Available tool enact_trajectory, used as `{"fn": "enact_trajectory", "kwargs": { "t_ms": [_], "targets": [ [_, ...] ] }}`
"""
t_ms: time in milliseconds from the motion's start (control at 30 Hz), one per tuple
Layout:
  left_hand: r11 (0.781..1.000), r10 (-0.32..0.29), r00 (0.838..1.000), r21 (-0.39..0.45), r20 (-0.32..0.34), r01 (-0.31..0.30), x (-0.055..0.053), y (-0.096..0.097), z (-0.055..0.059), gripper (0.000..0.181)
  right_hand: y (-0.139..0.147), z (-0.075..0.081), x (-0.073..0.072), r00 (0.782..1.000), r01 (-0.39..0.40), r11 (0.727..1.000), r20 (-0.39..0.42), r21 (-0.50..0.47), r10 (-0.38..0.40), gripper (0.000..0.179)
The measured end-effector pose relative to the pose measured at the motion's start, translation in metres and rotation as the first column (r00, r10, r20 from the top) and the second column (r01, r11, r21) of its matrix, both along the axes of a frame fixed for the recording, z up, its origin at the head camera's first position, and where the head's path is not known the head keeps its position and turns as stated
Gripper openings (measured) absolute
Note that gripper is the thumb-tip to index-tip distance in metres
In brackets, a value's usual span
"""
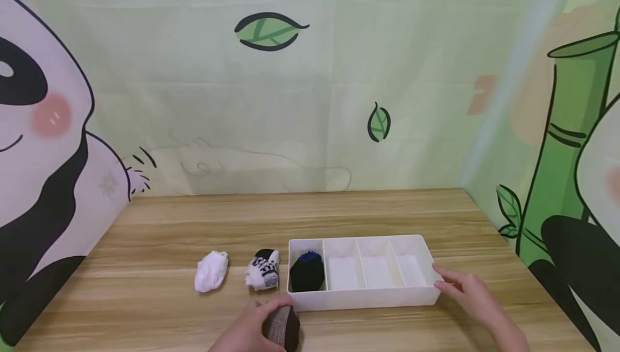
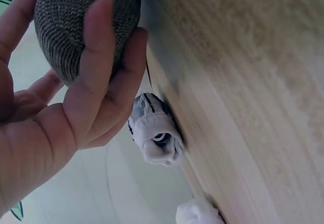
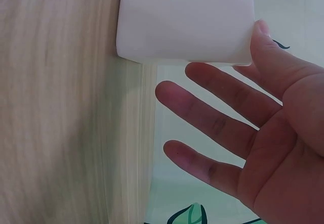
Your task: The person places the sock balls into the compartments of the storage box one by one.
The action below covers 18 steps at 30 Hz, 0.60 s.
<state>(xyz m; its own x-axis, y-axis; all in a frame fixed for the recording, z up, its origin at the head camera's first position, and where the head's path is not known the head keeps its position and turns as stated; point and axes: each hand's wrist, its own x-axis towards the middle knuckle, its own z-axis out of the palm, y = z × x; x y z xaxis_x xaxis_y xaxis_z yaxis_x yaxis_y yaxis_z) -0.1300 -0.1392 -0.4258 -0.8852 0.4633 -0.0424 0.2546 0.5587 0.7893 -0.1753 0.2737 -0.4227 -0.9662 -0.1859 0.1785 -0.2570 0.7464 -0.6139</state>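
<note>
My left hand (image 1: 255, 324) grips a rolled grey-brown ribbed sock (image 2: 76, 29) with a dark end, in front of the box's left end. In the left wrist view the fingers wrap around its sides. A long white divided box (image 1: 363, 299) stands on the table, and a rolled black sock (image 1: 308, 274) with blue trim sits in its leftmost compartment. At the box's right end is my right hand (image 1: 470, 293), its thumb and index fingertip touching the rim. The other fingers (image 3: 202, 113) are extended and spread, as the right wrist view shows.
Left of the box lies a rolled white sock with black patterning (image 1: 262, 271). Farther left is a plain white rolled sock (image 1: 211, 272). Both rest on the wood-grain table (image 1: 160, 233). A printed cloth backdrop (image 1: 194, 72) with pandas and leaves rises behind the table and along its sides.
</note>
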Motion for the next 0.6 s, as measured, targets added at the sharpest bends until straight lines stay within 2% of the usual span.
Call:
{"fn": "enact_trajectory", "kwargs": {
  "t_ms": [167,333,433,600],
  "targets": [
    [0.999,-0.039,0.999,0.007,-0.037,0.039,-0.001,0.0,-0.002,0.073,0.0,0.0,0.0,1.0,0.0,1.0,-0.008,0.004,0.0,0.036],
    [0.999,-0.052,0.998,-0.017,-0.047,0.051,-0.002,0.002,0.002,0.075,0.0,0.001,0.002,1.0,0.01,1.0,-0.011,0.023,-0.01,0.037],
    [0.999,-0.051,0.998,-0.019,-0.032,0.051,-0.003,0.005,0.007,0.075,0.0,0.0,0.001,1.0,0.014,1.0,-0.02,0.02,-0.014,0.037],
    [0.999,-0.036,0.999,0.03,0.019,0.036,-0.001,0.008,0.017,0.076,0.0,-0.003,0.0,0.999,0.015,1.0,-0.03,-0.008,-0.016,0.037]
  ]
}}
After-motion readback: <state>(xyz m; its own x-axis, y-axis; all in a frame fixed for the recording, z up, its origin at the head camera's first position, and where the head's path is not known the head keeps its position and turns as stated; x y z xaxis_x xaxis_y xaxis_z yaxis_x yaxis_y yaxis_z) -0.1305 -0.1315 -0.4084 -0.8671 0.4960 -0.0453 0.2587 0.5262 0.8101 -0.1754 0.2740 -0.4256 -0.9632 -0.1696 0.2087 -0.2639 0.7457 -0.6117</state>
